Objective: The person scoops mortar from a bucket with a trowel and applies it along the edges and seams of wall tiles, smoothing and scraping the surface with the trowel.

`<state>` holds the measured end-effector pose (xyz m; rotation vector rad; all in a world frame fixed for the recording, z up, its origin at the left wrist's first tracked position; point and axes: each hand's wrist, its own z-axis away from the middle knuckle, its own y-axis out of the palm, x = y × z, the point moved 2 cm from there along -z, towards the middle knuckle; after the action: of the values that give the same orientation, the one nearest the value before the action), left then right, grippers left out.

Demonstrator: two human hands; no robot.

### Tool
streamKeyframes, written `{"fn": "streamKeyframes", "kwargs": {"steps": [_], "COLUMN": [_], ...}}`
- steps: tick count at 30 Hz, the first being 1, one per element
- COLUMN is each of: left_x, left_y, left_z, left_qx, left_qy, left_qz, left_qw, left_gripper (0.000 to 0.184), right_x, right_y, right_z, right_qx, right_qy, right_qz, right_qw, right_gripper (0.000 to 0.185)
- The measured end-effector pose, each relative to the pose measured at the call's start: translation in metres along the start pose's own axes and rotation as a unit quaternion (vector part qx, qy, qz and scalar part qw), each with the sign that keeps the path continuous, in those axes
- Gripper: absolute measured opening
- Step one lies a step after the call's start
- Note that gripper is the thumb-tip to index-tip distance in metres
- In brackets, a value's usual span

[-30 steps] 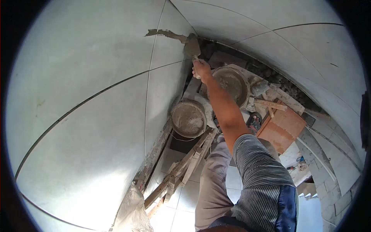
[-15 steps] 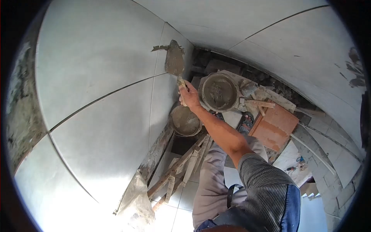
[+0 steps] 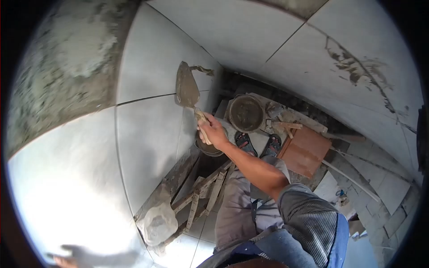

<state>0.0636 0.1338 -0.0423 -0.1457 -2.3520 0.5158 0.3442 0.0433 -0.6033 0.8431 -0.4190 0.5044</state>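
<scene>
My right hand [image 3: 212,131] is closed around the wooden handle of a trowel [image 3: 187,87]. The trowel's blade is coated in grey mortar and lies over the pale wall tiles [image 3: 151,58], across a horizontal joint. Just to the right of the blade, a dark mortar smear [image 3: 203,70] marks the tile. Below my right hand is a bucket [image 3: 209,147], partly hidden by the hand. At the lower left edge, a small blurred part of my left hand [image 3: 65,261] shows by the bright tiles; its fingers cannot be made out clearly.
A round mortar tub [image 3: 246,113] stands in the corner beyond my feet. An orange-brown board [image 3: 305,151] lies to the right. A wooden frame [image 3: 194,203] and a plastic bag [image 3: 158,223] are at the wall's foot. Bare rough wall [image 3: 71,58] shows at upper left.
The view has turned leftward and up. The trowel has moved away from the corner along the wall, off the mortar smear. Part of my left hand has come into view at lower left.
</scene>
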Motion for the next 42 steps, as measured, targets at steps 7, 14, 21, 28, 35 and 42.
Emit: {"fn": "streamKeyframes", "kwargs": {"steps": [7, 14, 21, 28, 35, 42], "left_x": [-0.041, -0.04, -0.054, -0.057, -0.05, -0.059], "left_y": [-0.005, 0.0, -0.014, -0.02, -0.018, -0.006], "left_z": [-0.017, -0.016, -0.024, -0.03, -0.021, -0.019], "left_qx": [-0.036, -0.098, -0.138, -0.142, -0.128, -0.122], "left_qy": [0.052, 0.023, -0.037, -0.072, -0.074, -0.074], "left_qz": [0.076, 0.176, 0.199, 0.254, 0.272, 0.217], "left_qw": [0.995, 0.979, 0.97, 0.954, 0.951, 0.966], "left_gripper": [0.044, 0.036, 0.033, 0.035, 0.035, 0.033], "right_x": [0.165, 0.31, 0.359, 0.432, 0.514, 0.563], "right_y": [0.008, 0.038, 0.032, 0.001, -0.03, -0.09], "right_z": [0.174, 0.356, 0.444, 0.452, 0.43, 0.461], "right_qx": [0.077, 0.078, 0.017, -0.143, -0.282, -0.309], "right_qy": [-0.057, -0.218, -0.4, -0.593, -0.731, -0.698], "right_qz": [0.116, 0.228, 0.211, 0.406, 0.537, 0.616], "right_qw": [0.989, 0.946, 0.892, 0.681, 0.313, 0.196], "right_gripper": [0.046, 0.051, 0.053, 0.054, 0.054, 0.045]}}
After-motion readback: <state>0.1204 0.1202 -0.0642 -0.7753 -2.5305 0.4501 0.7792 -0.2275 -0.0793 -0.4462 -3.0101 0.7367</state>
